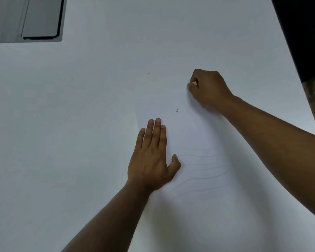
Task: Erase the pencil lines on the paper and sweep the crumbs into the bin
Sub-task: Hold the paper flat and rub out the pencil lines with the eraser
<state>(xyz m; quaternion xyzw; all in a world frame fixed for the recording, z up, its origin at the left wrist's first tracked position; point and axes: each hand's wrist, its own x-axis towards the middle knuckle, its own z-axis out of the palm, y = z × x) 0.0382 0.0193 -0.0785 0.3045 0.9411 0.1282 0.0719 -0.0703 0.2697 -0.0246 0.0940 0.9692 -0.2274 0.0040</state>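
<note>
Left hand (151, 159): lying flat, palm down, fingers (157, 131) straight and close together, thumb spread aside, pressing on paper (198, 135).
Right hand (208, 88): curling into fist, fingertips pinching small white eraser (195, 84), pressing it to paper's far part.
Paper: lying on table (62, 124), spanning between both hands.
Lines (204, 166): faint wavy pencil strokes, running just beside left thumb.
Mark (177, 111): small pencil squiggle, sitting beyond left fingertips, short of right fist.
Bin: not showing.
</note>
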